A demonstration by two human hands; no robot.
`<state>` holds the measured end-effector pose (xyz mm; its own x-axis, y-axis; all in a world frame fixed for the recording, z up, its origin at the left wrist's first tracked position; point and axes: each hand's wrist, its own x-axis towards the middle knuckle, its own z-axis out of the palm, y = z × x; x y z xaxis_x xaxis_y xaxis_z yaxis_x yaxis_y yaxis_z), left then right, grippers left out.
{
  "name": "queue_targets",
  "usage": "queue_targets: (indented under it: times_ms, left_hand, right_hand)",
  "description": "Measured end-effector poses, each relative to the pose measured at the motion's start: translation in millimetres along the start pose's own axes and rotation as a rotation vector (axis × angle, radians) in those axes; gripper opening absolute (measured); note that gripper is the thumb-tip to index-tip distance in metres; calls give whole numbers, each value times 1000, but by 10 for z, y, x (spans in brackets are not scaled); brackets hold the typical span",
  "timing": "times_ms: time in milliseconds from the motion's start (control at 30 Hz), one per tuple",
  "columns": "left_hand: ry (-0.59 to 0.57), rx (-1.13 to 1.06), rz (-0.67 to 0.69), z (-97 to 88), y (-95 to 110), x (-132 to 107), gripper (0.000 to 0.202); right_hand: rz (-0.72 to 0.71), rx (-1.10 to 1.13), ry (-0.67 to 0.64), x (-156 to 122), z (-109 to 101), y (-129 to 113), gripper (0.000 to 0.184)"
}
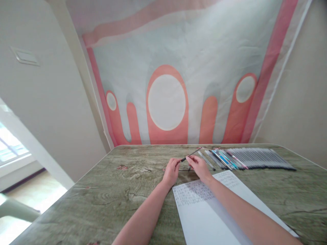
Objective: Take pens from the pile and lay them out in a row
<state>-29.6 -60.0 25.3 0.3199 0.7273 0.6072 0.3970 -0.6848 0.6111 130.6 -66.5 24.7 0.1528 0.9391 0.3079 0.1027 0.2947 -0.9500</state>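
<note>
Left hand point(171, 172) and right hand point(200, 167): fingers clamped on slim dark pen point(183, 159); white rectangular paper sheet point(201, 217) only part-written.

I log one wood-grained bench point(102, 200). Left hand point(170, 173) and right hand point(200, 167): one slim dark pen point(183, 159) held between them, tilted. To their right: one loose pen point(206, 161), a cluster of coloured pens point(224, 159), a long row of clear-barrelled pens point(260, 158). Nearer: one sheet point(195, 221), handwriting point(191, 194) at its far end. Beyond: pink-and-white backdrop point(167, 102).
</note>
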Motion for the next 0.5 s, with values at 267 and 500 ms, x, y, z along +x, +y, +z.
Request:
queue_targets:
  times_ms: [267,500]
  left_hand:
    - [188,-30,-79,1,-130,11,24]
    - [227,-82,-145,27,-203,-3,26]
  right_hand:
    - [-410,-857,-234,-68,0,34,21]
    - [-439,-1155,-322,-120,54,39,22]
